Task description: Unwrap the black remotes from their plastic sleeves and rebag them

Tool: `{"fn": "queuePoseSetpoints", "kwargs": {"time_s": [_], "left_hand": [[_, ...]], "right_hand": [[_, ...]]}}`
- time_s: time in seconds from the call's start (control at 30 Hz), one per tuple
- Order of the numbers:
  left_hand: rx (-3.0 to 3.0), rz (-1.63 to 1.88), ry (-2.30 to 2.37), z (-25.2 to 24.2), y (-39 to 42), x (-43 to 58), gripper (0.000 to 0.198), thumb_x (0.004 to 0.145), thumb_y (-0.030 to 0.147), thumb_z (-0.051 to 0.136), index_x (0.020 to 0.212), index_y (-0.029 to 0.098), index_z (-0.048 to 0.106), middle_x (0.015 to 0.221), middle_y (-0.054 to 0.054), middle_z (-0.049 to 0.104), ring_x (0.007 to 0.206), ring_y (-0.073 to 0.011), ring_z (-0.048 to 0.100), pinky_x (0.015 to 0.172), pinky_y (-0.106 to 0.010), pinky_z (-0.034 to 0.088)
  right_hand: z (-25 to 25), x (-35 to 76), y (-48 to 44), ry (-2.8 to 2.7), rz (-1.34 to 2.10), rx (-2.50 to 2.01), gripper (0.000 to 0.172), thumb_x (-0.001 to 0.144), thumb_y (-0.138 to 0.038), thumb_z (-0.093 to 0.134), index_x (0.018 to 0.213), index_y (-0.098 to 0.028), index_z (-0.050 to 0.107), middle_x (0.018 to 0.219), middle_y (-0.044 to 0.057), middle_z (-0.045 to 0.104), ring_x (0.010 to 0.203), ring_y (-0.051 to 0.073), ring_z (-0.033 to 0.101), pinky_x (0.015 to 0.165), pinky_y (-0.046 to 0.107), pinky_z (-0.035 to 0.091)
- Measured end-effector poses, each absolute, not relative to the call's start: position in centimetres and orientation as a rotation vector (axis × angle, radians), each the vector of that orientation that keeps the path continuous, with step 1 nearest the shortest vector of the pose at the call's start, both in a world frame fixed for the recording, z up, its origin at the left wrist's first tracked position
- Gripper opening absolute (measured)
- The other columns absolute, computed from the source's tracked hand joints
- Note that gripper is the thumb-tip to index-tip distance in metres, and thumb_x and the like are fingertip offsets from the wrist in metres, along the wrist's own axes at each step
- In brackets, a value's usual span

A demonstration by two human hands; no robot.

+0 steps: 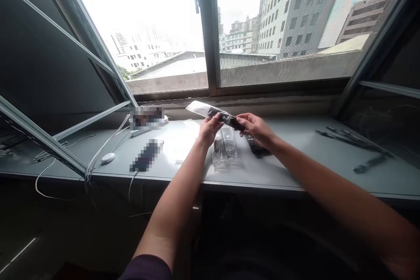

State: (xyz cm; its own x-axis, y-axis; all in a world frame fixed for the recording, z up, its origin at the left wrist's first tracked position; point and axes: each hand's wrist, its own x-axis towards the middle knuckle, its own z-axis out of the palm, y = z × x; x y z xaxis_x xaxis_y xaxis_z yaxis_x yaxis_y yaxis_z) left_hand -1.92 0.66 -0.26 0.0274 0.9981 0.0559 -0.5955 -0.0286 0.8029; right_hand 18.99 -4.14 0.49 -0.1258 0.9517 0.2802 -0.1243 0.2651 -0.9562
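Between my two hands, above the table, is a black remote control partly inside a clear plastic bag. My left hand pinches it near the middle, where the bag's loose end sticks out to the upper left. At its lower right end, my right hand grips it between thumb and fingers. Below the hands, bagged remote controls lie on the table in clear plastic. Another black remote lies bare beside them, partly hidden under my right hand.
A grey-white table runs along the window. At left are a blurred phone-like thing with a cable, a white round puck, a power strip and metal frame bars. Dark rods or cables lie at right.
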Motion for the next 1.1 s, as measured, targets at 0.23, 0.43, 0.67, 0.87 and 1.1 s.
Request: {"fn": "queuePoseSetpoints", "kwargs": {"time_s": [0.23,0.43,0.67,0.87,1.1], "left_hand": [[0.578,1.561,0.635,0.1,0.8,-2.0,0.018,0.092,0.011,0.086,0.106,0.016,0.076,0.096,-0.003,0.079,0.084,-0.0101,0.078,0.085,-0.022,0.066],[0.741,1.436,0.593,-0.2,0.5,-2.0,0.019,0.091,0.015,0.088,0.107,0.015,0.078,0.115,-0.009,0.083,0.091,-0.0115,0.079,0.081,-0.019,0.065],[0.884,1.310,0.635,-0.5,0.2,-2.0,0.029,0.086,0.023,0.094,0.111,0.018,0.082,0.126,-0.011,0.082,0.102,-0.0165,0.078,0.077,-0.018,0.061],[0.731,1.440,0.685,0.0,0.6,-2.2,0.027,0.090,0.026,0.092,0.113,0.019,0.079,0.110,-0.007,0.081,0.086,-0.0111,0.076,0.070,-0.017,0.058],[0.502,1.647,0.642,0.0,1.5,-3.0,0.030,0.097,0.015,0.083,0.126,0.020,0.075,0.097,-0.002,0.079,0.086,-0.0099,0.079,0.084,-0.020,0.065]], "right_hand": [[0.3,19.3,-3.9,-1.328,1.139,-0.868,0.034,0.085,-0.025,0.097,0.107,-0.018,0.072,0.108,0.010,0.076,0.082,0.020,0.082,0.069,0.030,0.071],[-0.2,18.9,-3.7,-1.257,1.169,-0.848,0.034,0.083,-0.023,0.099,0.104,-0.018,0.072,0.115,0.008,0.075,0.080,0.019,0.084,0.079,0.034,0.074],[-0.8,18.3,-3.6,-1.177,1.240,-0.818,0.032,0.085,-0.018,0.097,0.102,-0.019,0.070,0.108,0.006,0.074,0.082,0.022,0.086,0.085,0.037,0.076],[-0.3,18.6,-3.6,-1.168,1.216,-0.871,0.027,0.090,-0.013,0.090,0.102,-0.019,0.067,0.100,0.006,0.074,0.079,0.022,0.085,0.085,0.037,0.076],[0.2,19.1,-3.9,-1.176,1.241,-0.890,0.024,0.092,-0.008,0.087,0.103,-0.018,0.068,0.099,0.007,0.075,0.084,0.024,0.087,0.087,0.037,0.076]]}}
